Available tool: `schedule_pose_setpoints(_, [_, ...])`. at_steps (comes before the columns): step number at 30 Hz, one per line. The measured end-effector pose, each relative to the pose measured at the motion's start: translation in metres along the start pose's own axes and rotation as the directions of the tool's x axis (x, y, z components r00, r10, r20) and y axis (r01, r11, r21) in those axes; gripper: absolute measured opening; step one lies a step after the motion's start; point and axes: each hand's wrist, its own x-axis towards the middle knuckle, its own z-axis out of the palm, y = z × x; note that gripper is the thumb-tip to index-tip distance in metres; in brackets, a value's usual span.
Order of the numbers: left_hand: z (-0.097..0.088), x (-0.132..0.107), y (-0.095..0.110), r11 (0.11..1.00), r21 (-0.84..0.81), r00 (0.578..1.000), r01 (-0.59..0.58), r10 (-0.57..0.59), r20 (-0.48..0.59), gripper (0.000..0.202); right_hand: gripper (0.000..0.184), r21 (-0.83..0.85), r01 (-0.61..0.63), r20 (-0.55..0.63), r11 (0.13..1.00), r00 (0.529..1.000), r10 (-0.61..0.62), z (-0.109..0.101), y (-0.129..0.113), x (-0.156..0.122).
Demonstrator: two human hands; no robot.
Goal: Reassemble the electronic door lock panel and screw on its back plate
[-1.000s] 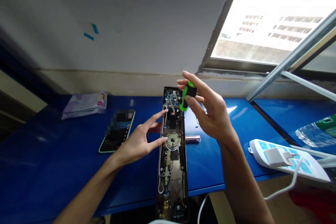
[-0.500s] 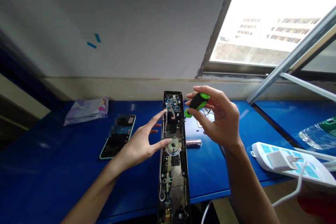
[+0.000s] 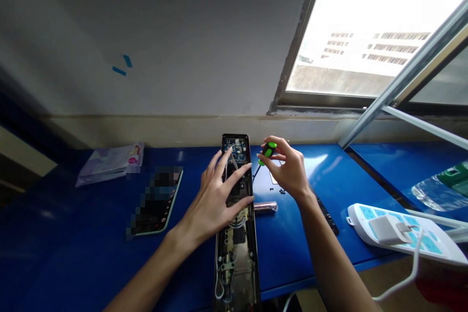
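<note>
A long, narrow device housing (image 3: 241, 263) lies opened in front of me, its circuit board, wires and metal mechanism showing. Across its upper part my left hand (image 3: 219, 192) is spread, fingers apart, with fingertips on or just over the board area and the right rim. My right hand (image 3: 288, 168) grips a short green-and-black screwdriver (image 3: 268, 152) by its handle. Its dark shaft slants down to the left, and the tip is beside the housing's right edge. A shiny pinkish cylinder (image 3: 266, 207) lies against the right side of the housing.
Small dark screws (image 3: 282, 191) lie on the blue table (image 3: 288, 239) below my right hand. A dark flat part (image 3: 329, 217) sits beside my right forearm. On the left are a phone (image 3: 157, 204) and a purple packet (image 3: 109, 162); a power strip (image 3: 409, 234) and bottle (image 3: 444, 187) are right.
My left hand has moved up and right over the housing. The screwdriver has come down, its tip now at the right side of the housing. The view has shifted slightly.
</note>
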Motion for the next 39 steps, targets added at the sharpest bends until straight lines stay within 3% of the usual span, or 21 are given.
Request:
schedule_pose_setpoints(5, [-0.002,-0.003,-0.004,0.999,0.014,0.997,-0.032,0.033,-0.068,0.055,0.029,0.004,0.019,-0.047,1.000,0.999,-0.018,-0.010,-0.012,0.001])
schedule_pose_setpoints(8, [-0.004,-0.005,-0.005,0.996,0.038,0.985,-0.080,0.084,-0.150,0.045,0.034,-0.030,0.087,-0.109,0.996,0.990,-0.090,-0.026,-0.034,0.002])
schedule_pose_setpoints(12, [-0.007,-0.005,-0.001,0.992,0.013,0.967,-0.124,0.124,-0.221,0.035,0.047,0.063,0.222,-0.222,0.973,0.954,-0.204,-0.045,-0.070,0.002])
schedule_pose_setpoints(15, [-0.008,-0.005,0.005,0.991,-0.056,0.965,-0.122,0.105,-0.242,0.033,0.046,0.144,0.275,-0.332,0.951,0.918,-0.215,-0.048,-0.092,0.001])
schedule_pose_setpoints(19, [-0.009,-0.005,0.012,0.976,-0.169,0.963,-0.135,0.090,-0.253,0.021,0.047,0.235,0.298,-0.390,0.925,0.901,-0.192,-0.044,-0.104,-0.003])
schedule_pose_setpoints(24, [-0.018,-0.008,0.013,0.966,-0.221,0.974,-0.136,0.090,-0.207,0.015,0.052,0.283,0.303,-0.330,0.910,0.922,-0.204,-0.044,-0.103,-0.004])
schedule_pose_setpoints(32, [-0.034,-0.011,0.015,0.980,-0.018,0.980,-0.201,0.200,-0.011,0.010,0.060,0.287,0.339,-0.198,0.896,0.936,-0.291,-0.042,-0.109,-0.002])
schedule_pose_setpoints(39, [-0.034,-0.014,0.009,0.986,-0.002,0.986,-0.166,0.166,-0.033,0.013,0.059,0.269,0.359,-0.187,0.894,0.930,-0.318,-0.037,-0.112,-0.001])
